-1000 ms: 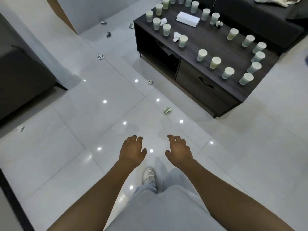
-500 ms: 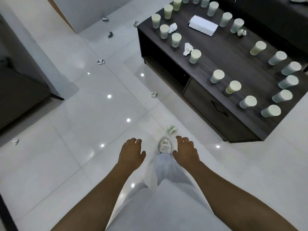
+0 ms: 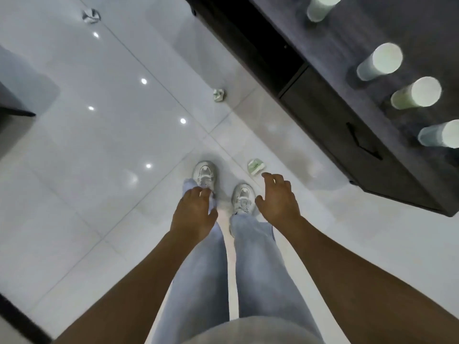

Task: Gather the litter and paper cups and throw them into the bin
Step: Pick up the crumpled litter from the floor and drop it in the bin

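Observation:
A crumpled green-white paper scrap (image 3: 256, 166) lies on the white floor tiles just ahead of my feet. My right hand (image 3: 278, 198) hovers just short of it, fingers relaxed, holding nothing. My left hand (image 3: 195, 214) hangs over my left leg, empty, fingers loosely bent. A second crumpled scrap (image 3: 219, 95) lies farther ahead near the table's open shelf, and a third (image 3: 91, 15) at the far left. Several upright paper cups (image 3: 380, 62) stand on the dark table (image 3: 352, 78) at the right. No bin is in view.
The dark low table has a drawer front (image 3: 347, 135) facing me and its corner (image 3: 447, 212) juts out at the right. A dark furniture edge (image 3: 15, 112) sits at the left. My white shoes (image 3: 205, 175) stand on glossy tiles.
I have stepped forward and tilted the view down; the near scrap now lies just past my right fingertips. Both hands stayed empty, the right reaching ahead toward the scrap.

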`<control>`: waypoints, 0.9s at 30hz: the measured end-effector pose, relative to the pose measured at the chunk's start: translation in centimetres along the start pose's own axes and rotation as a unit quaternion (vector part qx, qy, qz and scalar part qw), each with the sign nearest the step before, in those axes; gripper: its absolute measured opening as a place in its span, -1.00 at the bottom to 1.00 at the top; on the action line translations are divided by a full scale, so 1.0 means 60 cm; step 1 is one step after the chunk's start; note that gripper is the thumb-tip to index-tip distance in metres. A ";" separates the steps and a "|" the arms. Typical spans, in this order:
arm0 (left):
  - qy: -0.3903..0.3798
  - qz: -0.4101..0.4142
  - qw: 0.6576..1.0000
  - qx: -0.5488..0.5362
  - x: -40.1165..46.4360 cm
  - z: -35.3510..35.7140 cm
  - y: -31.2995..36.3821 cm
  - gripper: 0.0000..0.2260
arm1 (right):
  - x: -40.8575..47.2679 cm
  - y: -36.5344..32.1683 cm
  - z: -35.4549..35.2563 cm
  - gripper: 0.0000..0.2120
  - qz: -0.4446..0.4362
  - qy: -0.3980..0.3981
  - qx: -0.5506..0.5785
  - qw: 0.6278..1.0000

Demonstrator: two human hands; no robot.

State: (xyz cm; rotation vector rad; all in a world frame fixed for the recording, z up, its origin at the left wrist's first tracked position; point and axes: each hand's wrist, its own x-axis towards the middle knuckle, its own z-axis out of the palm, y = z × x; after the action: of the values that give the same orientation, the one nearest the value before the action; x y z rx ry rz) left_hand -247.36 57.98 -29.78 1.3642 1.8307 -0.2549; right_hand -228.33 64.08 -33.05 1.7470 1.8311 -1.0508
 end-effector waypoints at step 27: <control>-0.095 0.146 0.979 0.103 0.662 0.373 -0.180 -0.46 | 0.582 0.158 0.452 -0.51 0.063 0.045 0.014 0.997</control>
State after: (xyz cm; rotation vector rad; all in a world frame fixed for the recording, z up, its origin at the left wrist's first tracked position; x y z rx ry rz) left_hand -248.99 68.49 -75.39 1.6701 1.4557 -0.4151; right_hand -229.69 66.71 -78.17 1.9265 1.7406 -0.9670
